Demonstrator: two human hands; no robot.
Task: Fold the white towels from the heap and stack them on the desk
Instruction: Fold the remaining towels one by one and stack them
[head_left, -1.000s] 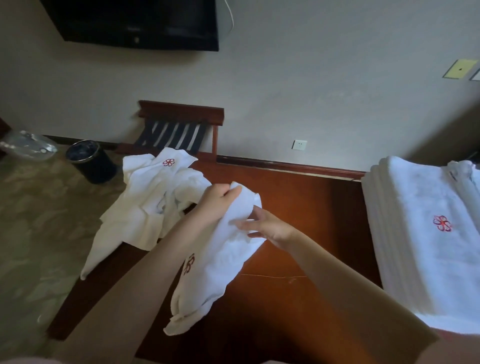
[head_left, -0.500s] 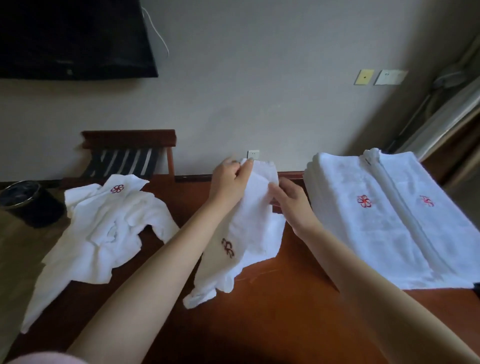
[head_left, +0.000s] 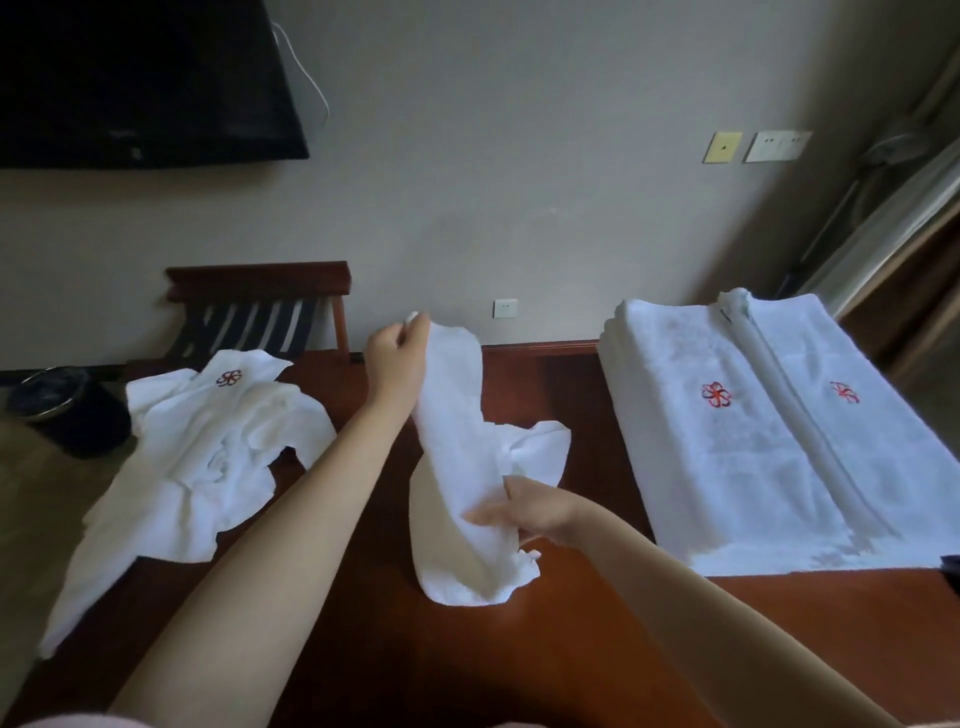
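Head view: I see left hand (head_left: 395, 358) pinching top of towel (head_left: 457, 415) mid-frame, right hand (head_left: 530, 509) fingers gripping its lower part, above desk (head_left: 467, 649).

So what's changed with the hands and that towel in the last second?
The right hand slid down the towel from its top edge to its lower part and grips it there. The left hand still pinches the top corner. The heap and stack stayed put on the desk.

Crumpled white towel (head_left: 457, 467) hangs ctr — heap (head_left: 208, 457) L, folded stack (head_left: 727, 441) R.
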